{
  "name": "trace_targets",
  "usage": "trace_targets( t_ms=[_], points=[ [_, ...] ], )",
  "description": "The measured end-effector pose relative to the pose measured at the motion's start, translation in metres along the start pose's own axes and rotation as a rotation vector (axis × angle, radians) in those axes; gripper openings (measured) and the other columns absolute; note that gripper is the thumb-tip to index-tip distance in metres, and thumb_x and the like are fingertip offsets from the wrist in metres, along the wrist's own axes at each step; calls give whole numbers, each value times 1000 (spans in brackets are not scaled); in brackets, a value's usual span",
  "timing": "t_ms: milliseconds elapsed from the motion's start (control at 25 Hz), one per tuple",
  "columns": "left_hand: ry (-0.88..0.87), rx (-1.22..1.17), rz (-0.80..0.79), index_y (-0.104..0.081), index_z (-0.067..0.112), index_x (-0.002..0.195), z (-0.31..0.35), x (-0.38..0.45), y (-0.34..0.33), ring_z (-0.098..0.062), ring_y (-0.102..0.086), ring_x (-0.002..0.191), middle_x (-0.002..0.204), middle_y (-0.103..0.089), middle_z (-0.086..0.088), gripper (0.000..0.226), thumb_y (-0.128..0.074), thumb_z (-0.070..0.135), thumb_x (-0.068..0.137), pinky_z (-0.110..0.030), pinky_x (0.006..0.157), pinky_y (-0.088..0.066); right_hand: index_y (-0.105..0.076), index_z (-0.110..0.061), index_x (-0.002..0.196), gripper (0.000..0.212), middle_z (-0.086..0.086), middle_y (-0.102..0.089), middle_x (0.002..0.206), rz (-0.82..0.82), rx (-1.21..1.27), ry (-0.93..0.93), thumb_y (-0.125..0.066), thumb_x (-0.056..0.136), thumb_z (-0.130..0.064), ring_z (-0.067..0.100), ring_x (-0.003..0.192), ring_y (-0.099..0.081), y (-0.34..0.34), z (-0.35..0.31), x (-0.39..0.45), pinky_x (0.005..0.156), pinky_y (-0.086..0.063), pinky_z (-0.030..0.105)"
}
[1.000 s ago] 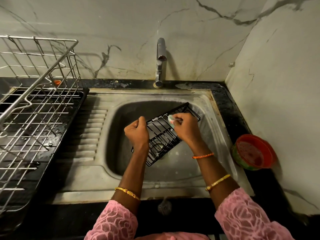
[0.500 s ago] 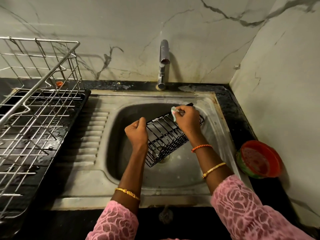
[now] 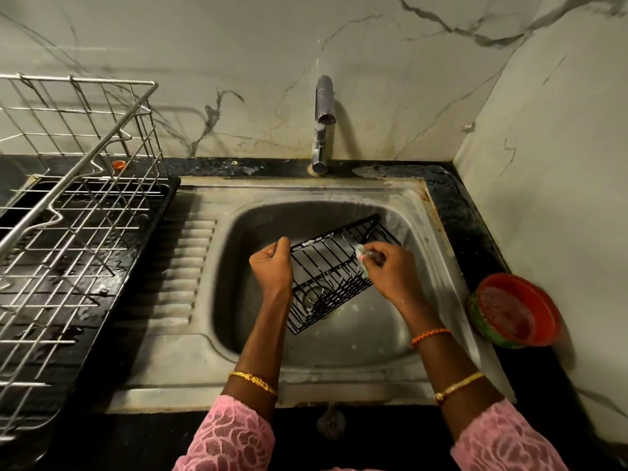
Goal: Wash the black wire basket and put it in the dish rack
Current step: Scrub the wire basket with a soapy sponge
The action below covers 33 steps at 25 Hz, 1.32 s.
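The black wire basket [image 3: 334, 273] is held tilted over the bowl of the steel sink [image 3: 438, 239], above the drain, with specks of white suds on its top rim. The left hand [image 3: 272, 266] is clenched around the basket's left edge, holding it up. The right hand [image 3: 390, 273] pinches a small pale scrub pad [image 3: 363, 260] between its fingertips and presses it against the basket's wires — the pad touches the right part of the grid. The tap [image 3: 323, 124] stands behind the sink at the marble wall. A red and green bowl [image 3: 513, 311] sits on the dark counter just right of the sink. The steel dish rack [image 3: 68, 212] stands on a black tray to the left — well apart from the basket
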<state>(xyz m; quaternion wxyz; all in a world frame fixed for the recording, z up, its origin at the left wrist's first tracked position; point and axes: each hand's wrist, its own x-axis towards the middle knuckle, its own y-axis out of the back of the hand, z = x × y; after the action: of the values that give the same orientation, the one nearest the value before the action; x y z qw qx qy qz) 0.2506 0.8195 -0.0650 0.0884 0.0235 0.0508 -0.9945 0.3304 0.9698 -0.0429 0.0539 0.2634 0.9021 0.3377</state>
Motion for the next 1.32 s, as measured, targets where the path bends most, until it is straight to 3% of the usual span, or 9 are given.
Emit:
trace_targets(
  t_ms=[120, 240, 360, 600, 800, 880, 1120, 1240, 1320],
  points=[
    [-21, 24, -46, -29, 17, 46, 3, -4, -4, 0, -15, 35, 34, -21, 16, 49, -52, -4, 83, -17, 39, -15, -67, 0, 104, 20, 16, -70, 96, 27, -2, 51, -62, 87, -9, 16, 80, -64, -11, -15, 23, 58, -42, 2],
    [-20, 18, -15, -29, 17, 46, 7, -6, -3, -1, -15, 36, 34, -21, 15, 48, -53, -3, 83, -17, 40, -15, -66, 1, 107, 21, 18, -68, 102, 37, -6, 99, -60, 87, -6, 26, 92, -66, -18, -21, 28, 75, -51, 24],
    [-26, 18, 27, -29, 18, 45, 3, -4, 1, -1, -14, 37, 35, -20, 15, 48, -53, -2, 82, -18, 41, -15, -64, -1, 111, 24, 18, -65, 107, 52, -23, 107, -57, 88, -3, 26, 96, -62, -15, -3, -1, 83, -54, 34],
    [-48, 62, -53, -29, 18, 44, -3, -7, -3, -1, -15, 37, 38, -21, 15, 50, -55, -3, 81, -21, 43, -15, -66, -3, 107, 23, 11, -57, 110, 181, 104, 53, -60, 85, 1, 16, 94, -58, -14, -3, -17, 72, -43, 0],
    [-77, 39, -90, -30, 18, 43, 5, -4, -3, -1, -17, 35, 35, -22, 14, 51, -53, -5, 83, -18, 40, -17, -68, -4, 105, 27, 8, -58, 100, 23, 79, 433, -53, 86, 8, 10, 90, -55, -35, -31, -2, 80, -42, 2],
    [-58, 27, -66, -28, 18, 44, 7, 1, 2, -1, -16, 34, 34, -22, 14, 52, -53, -6, 83, -17, 40, -16, -68, -2, 105, 27, 12, -60, 103, 53, 27, 414, -51, 86, 8, 16, 93, -57, -31, -24, 18, 78, -42, 3],
    [-38, -3, -50, -28, 19, 45, 4, 13, 13, 0, -14, 37, 35, -21, 14, 51, -53, -5, 83, -18, 41, -13, -69, -2, 101, 25, 19, -65, 105, 245, -98, 97, -52, 85, 7, 28, 98, -61, 1, 11, 72, 80, -42, 17],
    [-6, -19, -36, -28, 19, 46, 1, 16, 14, -2, -14, 39, 38, -21, 16, 50, -53, -3, 83, -20, 43, -13, -70, 0, 90, 21, 17, -64, 98, 207, -43, 225, -54, 83, 10, 20, 89, -59, -11, -3, 61, 80, -49, 20],
    [24, -42, -16, -27, 19, 46, -2, 20, 16, -4, -13, 41, 39, -20, 14, 49, -53, -3, 83, -22, 46, -12, -71, 1, 84, 21, 12, -64, 93, 171, -14, 331, -53, 81, 12, 15, 85, -57, -19, -9, 52, 77, -47, 10]
  ],
)
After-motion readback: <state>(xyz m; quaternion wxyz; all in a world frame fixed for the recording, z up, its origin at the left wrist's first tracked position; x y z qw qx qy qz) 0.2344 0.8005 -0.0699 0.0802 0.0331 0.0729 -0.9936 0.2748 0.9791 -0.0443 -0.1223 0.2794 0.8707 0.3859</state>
